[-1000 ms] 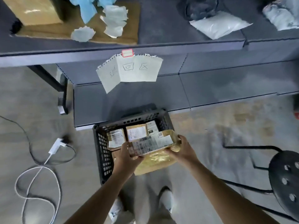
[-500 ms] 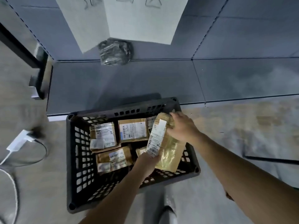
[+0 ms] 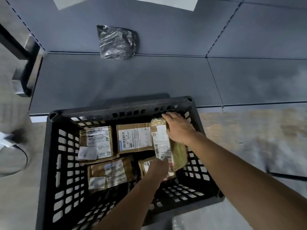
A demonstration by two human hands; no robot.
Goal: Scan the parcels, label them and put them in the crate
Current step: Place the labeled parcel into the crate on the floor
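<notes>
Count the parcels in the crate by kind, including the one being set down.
Brown cardboard boxes: 4
Yellow padded parcel: 1
Total: 5

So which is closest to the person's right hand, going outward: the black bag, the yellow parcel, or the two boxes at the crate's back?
1. Yellow parcel: gripped by the right hand.
2. Middle back box: just left of that parcel.
3. Back-left box: at the crate's left side.
4. Black bag: on the shelf beyond the crate.
</notes>
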